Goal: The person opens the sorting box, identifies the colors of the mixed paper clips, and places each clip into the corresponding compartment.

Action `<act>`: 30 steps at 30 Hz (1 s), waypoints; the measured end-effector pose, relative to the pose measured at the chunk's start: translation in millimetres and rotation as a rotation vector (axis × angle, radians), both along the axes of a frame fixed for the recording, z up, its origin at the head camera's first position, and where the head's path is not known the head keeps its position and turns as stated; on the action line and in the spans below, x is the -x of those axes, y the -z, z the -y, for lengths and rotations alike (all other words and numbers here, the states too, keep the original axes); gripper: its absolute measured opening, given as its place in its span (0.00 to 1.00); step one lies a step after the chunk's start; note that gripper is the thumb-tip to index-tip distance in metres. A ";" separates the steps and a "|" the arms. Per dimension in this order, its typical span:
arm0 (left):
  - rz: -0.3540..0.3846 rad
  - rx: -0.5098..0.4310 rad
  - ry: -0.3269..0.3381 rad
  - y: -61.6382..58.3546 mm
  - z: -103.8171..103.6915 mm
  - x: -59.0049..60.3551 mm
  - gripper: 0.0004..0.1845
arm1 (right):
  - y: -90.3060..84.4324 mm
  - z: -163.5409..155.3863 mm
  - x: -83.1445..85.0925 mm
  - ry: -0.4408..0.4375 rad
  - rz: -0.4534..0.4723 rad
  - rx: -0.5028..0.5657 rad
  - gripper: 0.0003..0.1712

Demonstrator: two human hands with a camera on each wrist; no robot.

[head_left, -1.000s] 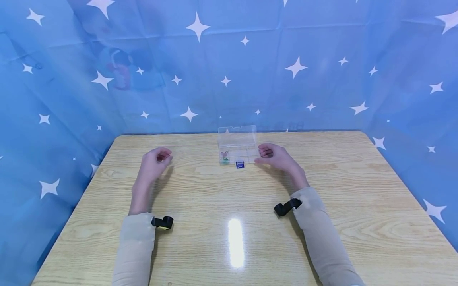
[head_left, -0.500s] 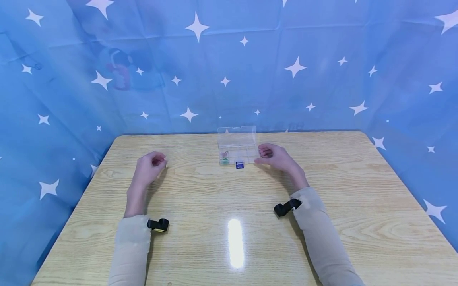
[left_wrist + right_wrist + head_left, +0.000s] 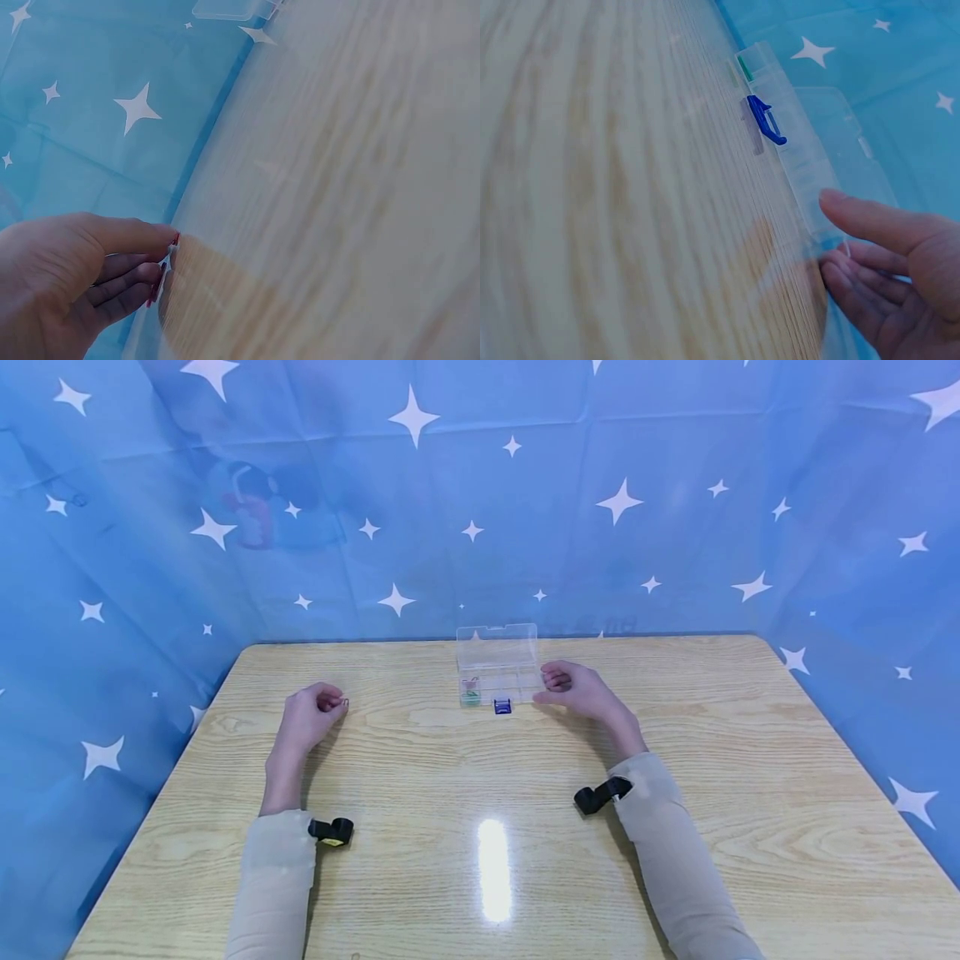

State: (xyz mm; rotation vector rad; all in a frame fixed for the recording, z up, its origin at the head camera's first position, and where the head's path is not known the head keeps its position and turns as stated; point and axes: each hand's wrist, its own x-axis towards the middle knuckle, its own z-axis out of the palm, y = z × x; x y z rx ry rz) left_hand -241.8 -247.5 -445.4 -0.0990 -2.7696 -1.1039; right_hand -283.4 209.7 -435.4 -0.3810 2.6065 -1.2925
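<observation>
My left hand (image 3: pixel 306 718) is low over the left part of the table, thumb and fingers pinching a small, thin red paper clip (image 3: pixel 156 289), mostly covered by the fingertips. A clear plastic compartment box (image 3: pixel 498 681) stands at the back middle with its lid (image 3: pixel 497 646) raised. Its blue latch (image 3: pixel 765 120) hangs at the front edge. My right hand (image 3: pixel 579 687) grips the box's right end, thumb at the front corner and fingers curled at the side. Small green and red pieces (image 3: pixel 470 690) lie in the leftmost compartment.
The wood-grain table (image 3: pixel 420 827) runs back to a blue curtain (image 3: pixel 337 493) with white stars, right behind the box lid. A bright light reflection (image 3: pixel 494 868) shows on the table's front middle. Black wrist cameras (image 3: pixel 332 832) sit on both sleeves.
My left hand has moved a little left and down toward the front, and the small clip now shows at its fingertips. My right hand and the box have stayed in place.
</observation>
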 end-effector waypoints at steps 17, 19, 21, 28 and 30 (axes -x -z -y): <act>0.016 0.024 0.008 0.2 1.0 -0.5 0.07 | 0.3 0.2 0.0 0.006 0.008 -0.002 0.37; 0.022 0.020 0.009 0.2 1.4 -0.2 0.08 | 0.4 0.2 0.3 0.007 0.009 -0.003 0.37; 0.036 0.018 0.017 0.0 2.2 -0.1 0.08 | 0.2 0.3 0.3 0.010 0.012 -0.005 0.37; 0.084 0.046 0.048 -1.5 4.1 0.6 0.07 | -0.2 0.7 0.1 0.014 0.018 -0.004 0.36; 0.095 0.053 0.047 -2.5 4.0 0.3 0.07 | 0.2 0.8 0.2 0.013 0.017 -0.003 0.36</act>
